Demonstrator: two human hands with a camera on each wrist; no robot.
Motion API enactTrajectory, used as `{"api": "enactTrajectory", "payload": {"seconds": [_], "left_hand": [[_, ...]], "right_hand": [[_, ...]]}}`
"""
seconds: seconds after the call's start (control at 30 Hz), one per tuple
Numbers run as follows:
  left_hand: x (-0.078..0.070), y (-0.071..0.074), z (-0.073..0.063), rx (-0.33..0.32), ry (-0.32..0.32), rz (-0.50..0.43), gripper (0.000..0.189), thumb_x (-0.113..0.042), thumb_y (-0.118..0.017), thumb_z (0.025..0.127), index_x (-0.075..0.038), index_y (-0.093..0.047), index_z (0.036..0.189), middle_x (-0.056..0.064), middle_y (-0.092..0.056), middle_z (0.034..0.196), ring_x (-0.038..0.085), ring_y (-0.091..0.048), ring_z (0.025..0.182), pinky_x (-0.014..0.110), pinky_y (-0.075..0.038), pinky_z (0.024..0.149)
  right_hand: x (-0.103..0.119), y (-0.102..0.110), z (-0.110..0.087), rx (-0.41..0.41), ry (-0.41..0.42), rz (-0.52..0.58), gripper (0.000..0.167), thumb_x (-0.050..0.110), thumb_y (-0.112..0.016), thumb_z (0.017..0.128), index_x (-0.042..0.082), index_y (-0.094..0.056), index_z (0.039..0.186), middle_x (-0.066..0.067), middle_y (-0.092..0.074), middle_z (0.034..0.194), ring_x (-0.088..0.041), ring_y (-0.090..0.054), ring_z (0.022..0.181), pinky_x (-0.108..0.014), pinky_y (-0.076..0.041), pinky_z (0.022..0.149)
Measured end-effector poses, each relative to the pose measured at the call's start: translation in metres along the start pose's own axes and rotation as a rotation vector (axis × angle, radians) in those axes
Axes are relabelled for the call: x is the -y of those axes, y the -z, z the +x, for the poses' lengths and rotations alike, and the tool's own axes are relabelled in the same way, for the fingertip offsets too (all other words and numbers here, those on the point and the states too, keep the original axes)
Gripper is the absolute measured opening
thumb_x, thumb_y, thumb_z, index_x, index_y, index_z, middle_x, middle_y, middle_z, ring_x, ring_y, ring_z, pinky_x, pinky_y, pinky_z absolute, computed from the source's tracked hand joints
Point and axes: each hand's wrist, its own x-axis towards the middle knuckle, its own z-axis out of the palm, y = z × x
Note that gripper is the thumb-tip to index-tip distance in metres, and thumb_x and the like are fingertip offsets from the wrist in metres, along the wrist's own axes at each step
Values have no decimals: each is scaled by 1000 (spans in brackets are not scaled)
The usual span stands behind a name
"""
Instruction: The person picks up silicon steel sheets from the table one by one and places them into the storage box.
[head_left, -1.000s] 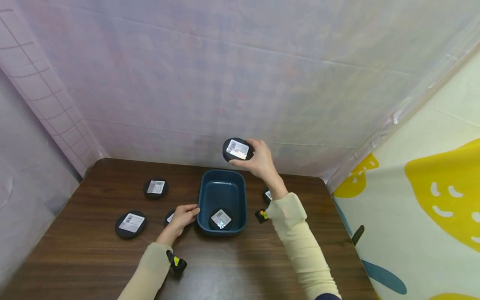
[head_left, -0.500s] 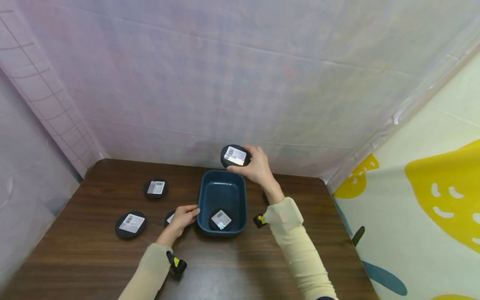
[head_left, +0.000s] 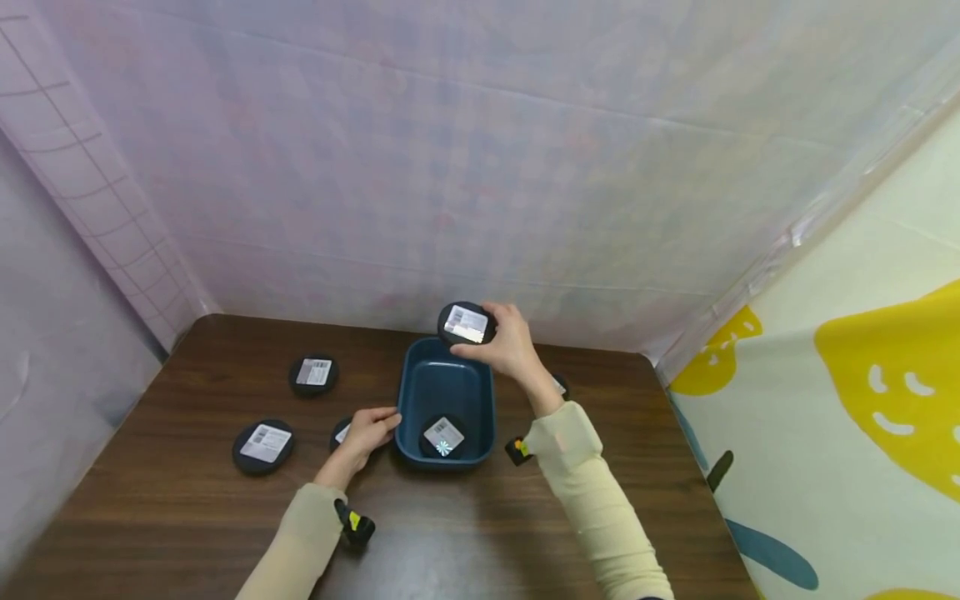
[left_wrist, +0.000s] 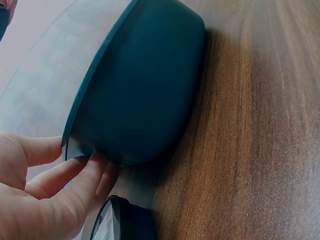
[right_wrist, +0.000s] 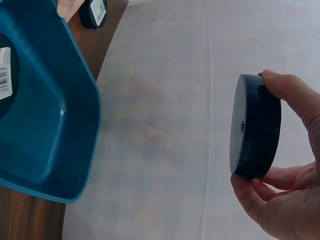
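My left hand holds the left rim of a dark blue rectangular tub. In the left wrist view its thumb is at the rim and its fingers lie against the outer wall. My right hand pinches a round flat black case by its edge, above the tub's far end. Its white barcode label faces the head camera. In the right wrist view the thumb and fingers grip opposite sides of that case. Another labelled black case lies inside the tub at its near end.
Two similar cases, a far one and a near one, lie on the wooden table at left. Another is partly behind my left hand. One more shows behind my right forearm. A cloth-covered wall stands behind the table.
My right hand has come down and slightly left with the round case, toward the tub's far end. The left hand has stayed at the rim.
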Motion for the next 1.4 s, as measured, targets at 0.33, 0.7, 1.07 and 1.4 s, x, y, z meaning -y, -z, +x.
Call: {"api": "enactTrajectory", "payload": {"seconds": [0.33,0.7,1.07,1.4], "left_hand": [[-1,0,-1,3,4,-7,40,-4,-49,95,18,-44,128,35,-44,130,40,-48,118,47,-42,96],[0,1,-2,-8,-2,-5,39,-5,-50,95,19,-45,126,34,-47,128,34,-52,112,47,-44,95],[0,1,-3,7,1,-23,40,-3,-48,95,19,-43,128,35,-44,130,42,-46,119,48,-41,97],[1,2,-3,5,-13,-28,40,-3,-48,95,20,-43,127,36,-44,130,37,-49,115,48,-41,96]], "right_hand": [[-8,-15,-5,26,2,-20,81,31,-85,65,-5,-51,128,-20,-52,118,-32,-52,104,-43,-46,89],[-21,-36,-14,55,7,-43,82,32,-87,62,-7,-52,126,-23,-54,116,-34,-53,104,-43,-46,91],[-34,-59,-25,76,-31,-36,84,31,-88,61,-5,-52,127,-21,-53,116,-34,-53,104,-43,-46,92],[-54,-86,-43,82,-10,-37,81,29,-89,59,-9,-54,122,-23,-56,111,-33,-55,100,-43,-47,90]]}}
